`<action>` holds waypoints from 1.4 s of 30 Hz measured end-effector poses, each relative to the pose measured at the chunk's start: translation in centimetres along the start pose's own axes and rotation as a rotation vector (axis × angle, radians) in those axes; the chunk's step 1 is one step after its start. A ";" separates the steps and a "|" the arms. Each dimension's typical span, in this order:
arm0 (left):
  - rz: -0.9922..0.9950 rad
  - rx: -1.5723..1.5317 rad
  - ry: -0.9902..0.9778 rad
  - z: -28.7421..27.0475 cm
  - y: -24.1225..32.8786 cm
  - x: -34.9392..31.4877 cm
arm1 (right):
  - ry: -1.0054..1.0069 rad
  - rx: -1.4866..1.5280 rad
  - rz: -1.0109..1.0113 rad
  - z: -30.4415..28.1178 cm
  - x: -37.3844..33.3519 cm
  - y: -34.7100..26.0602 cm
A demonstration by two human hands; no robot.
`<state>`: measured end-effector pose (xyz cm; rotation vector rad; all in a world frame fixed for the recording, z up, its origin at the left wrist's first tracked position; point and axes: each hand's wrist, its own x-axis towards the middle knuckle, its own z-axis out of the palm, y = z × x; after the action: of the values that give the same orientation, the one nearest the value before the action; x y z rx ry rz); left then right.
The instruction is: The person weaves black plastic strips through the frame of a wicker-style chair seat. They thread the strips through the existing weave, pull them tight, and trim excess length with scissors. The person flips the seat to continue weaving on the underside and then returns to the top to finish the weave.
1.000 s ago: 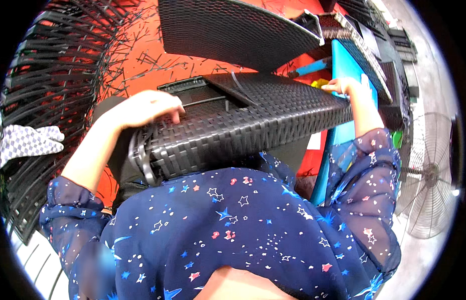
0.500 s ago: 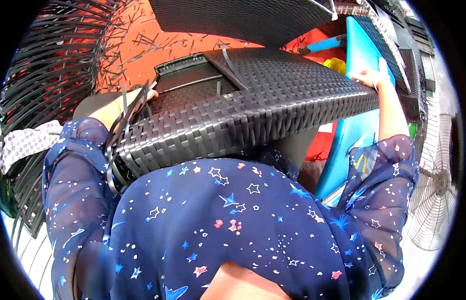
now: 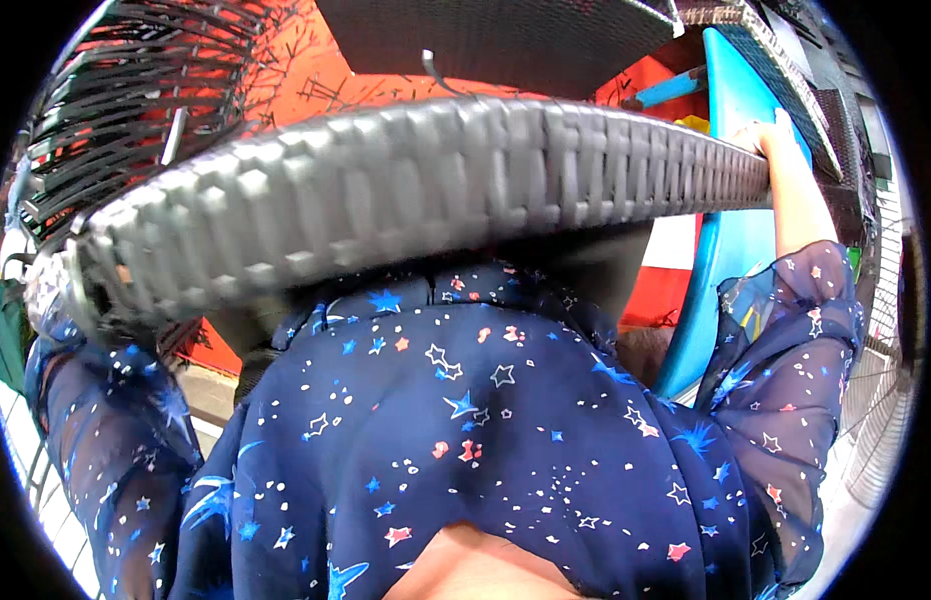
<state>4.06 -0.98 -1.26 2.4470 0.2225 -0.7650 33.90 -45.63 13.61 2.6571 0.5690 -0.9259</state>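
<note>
A black woven piece of plastic wicker (image 3: 425, 180) lies across my lap, its long woven edge tilted up toward me. Its near left end is raised and smeared by motion. My right hand (image 3: 760, 136) is closed on the far right end of the wicker piece, beside a blue plastic board or seat (image 3: 690, 300). My left sleeve reaches the raised left end, but the fingers of that hand are hidden behind the weave and blur.
A second dark woven panel (image 3: 495, 45) stands at the back over a red surface (image 3: 310, 90) strewn with black strip scraps. Many loose black strips (image 3: 125, 130) fan out at far left. A wire fan cage (image 3: 875, 440) is at the right edge.
The wicker piece's left end has swung up and leftward, hiding its framed opening. My left hand has gone left with that end and out of sight; my right hand has shifted slightly.
</note>
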 end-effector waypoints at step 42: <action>-0.593 0.081 0.910 -23.1 -27.5 -12.5 | 0.293 0.563 -0.017 -3.5 3.5 -0.7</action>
<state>-3.82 34.87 8.78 2.6545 1.3056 0.2052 38.01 -42.69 13.95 3.3355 0.4383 -0.7937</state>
